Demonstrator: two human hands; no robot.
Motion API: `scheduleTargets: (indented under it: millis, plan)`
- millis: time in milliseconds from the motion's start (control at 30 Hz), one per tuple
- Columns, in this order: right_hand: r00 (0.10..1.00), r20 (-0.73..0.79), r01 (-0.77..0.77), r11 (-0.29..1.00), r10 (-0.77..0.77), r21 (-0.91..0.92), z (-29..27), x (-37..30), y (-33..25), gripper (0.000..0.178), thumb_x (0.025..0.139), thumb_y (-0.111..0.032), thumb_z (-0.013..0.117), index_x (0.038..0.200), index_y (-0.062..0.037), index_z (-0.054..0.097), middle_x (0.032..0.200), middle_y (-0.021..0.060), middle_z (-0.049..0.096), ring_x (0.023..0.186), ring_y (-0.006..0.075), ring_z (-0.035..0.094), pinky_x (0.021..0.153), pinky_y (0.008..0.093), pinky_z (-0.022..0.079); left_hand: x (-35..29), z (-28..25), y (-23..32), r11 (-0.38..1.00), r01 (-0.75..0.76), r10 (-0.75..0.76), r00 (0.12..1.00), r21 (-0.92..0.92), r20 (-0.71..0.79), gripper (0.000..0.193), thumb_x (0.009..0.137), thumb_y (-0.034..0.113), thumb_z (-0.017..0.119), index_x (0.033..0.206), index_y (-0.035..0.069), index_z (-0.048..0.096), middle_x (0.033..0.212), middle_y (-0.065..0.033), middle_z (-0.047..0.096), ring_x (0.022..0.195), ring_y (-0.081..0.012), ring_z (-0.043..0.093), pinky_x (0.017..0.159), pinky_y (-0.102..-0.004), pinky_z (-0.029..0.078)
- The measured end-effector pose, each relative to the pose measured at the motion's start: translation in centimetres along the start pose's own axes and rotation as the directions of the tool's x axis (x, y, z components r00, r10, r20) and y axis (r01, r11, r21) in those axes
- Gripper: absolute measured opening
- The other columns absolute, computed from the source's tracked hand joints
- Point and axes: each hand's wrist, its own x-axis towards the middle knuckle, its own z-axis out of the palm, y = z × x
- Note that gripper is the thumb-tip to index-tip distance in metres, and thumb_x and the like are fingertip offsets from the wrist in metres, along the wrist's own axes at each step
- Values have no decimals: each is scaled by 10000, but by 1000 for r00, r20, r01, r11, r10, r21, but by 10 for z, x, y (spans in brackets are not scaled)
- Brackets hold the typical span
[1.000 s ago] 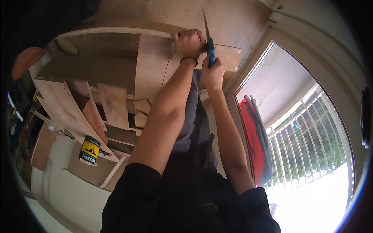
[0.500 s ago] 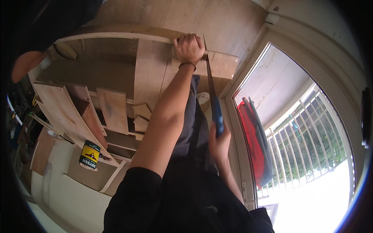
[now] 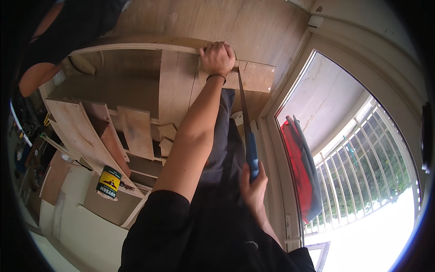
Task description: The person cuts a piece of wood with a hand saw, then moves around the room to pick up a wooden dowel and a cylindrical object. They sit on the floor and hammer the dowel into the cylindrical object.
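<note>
Head view, so what's going on over at the left edge?

Another person (image 3: 84,27) up in the corner, dark clothes, one bent arm showing. Below that there's a jumble of stuff I can't really make out. Then a long plank (image 3: 81,131) at a slant, with a dark green and yellow can (image 3: 108,181) near its lower end.

And moving right from there?

A shorter upright panel (image 3: 136,131), then two small wood offcuts (image 3: 167,131), one just above the other, right beside the wearer's left forearm.

OK, hands. What's the left one doing?

The left hand (image 3: 217,59) is planted on the left part of a short board (image 3: 258,75), knuckles up, fingers curled in close together. Fingertips are hidden, so I can't tell if they're clamped under an edge or just pressing. Dark band (image 3: 216,79) on that wrist.

Where's the saw?

Just right of that hand — the saw (image 3: 247,122) slants down from the short board, far end of the blade at the wood, blue handle toward the wearer. The right hand (image 3: 254,188) has its fingers wrapped around the handle.

Anything past that?

Pale door frame (image 3: 290,80), a red and grey cloth (image 3: 301,167) hanging beside the opening, then a white railing (image 3: 333,188) with greenery behind it.
</note>
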Motion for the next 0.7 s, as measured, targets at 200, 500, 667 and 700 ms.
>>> scheduleTargets:
  millis: [200,500,667,700]
  plan:
    - [987,-35,156,986,-159,-65,47,124,-31,263,930,-193,597,856,52,541,577,198,575,533,335,638,498,410,467,-1,4,-3,1000,-4,4,1000,14,9,260,858,205,519,659,91,641,721,-65,665,739,-242,600,776,-397,396]
    - [969,-61,238,971,-238,-1,41,103,-33,325,946,-251,580,894,69,550,638,268,571,661,455,637,568,470,457,-1,6,-3,1000,-10,10,999,-3,-45,253,851,216,533,655,96,637,712,-61,666,738,-244,602,765,-400,399]
    - [994,-27,-106,994,105,-40,2,17,-24,270,947,-205,607,879,54,568,591,166,554,549,202,601,537,397,445,-1,5,-3,999,13,-14,999,-31,-36,254,852,220,537,649,101,632,696,-55,655,725,-241,593,761,-406,395]
    - [998,-38,-44,999,44,-19,4,29,-24,284,948,-216,609,867,52,564,586,166,548,534,202,583,531,397,437,-1,5,-3,1000,5,-6,999,-29,-38,256,855,221,537,651,100,633,698,-55,654,724,-241,593,759,-405,395]
